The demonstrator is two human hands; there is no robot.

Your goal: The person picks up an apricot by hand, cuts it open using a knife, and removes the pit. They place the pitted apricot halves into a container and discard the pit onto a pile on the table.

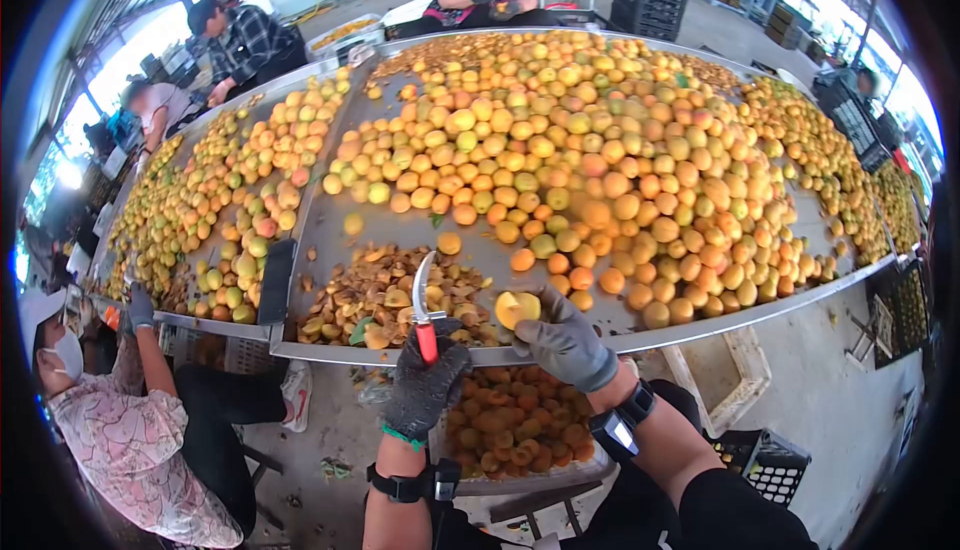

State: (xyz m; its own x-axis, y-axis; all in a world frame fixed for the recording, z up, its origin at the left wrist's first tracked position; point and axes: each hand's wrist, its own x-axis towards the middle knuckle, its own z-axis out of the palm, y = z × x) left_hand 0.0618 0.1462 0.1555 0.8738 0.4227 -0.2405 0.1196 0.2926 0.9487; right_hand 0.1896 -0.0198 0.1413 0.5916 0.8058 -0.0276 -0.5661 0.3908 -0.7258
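Note:
My left hand [428, 382], in a dark glove with a green cuff, is closed round the red handle of a curved knife [421, 290]. The blade points up, away from me, over a heap of brownish apricot scraps [365, 295] on the metal table. My right hand [575, 348], in a grey glove, pinches a cut apricot [511, 311] at the table's near edge, its pale yellow flesh showing. The blade and the fruit are apart. Just beyond the fruit, whole apricots [640, 170] lie piled across the tabletop.
A raised metal rim [640, 340] edges the table. Below it, between my arms, stands a crate of apricot pieces [520, 425]. A masked co-worker [130, 420] sits at the left; others sit along the far side. A white frame [720, 380] and black crate [775, 465] are at right.

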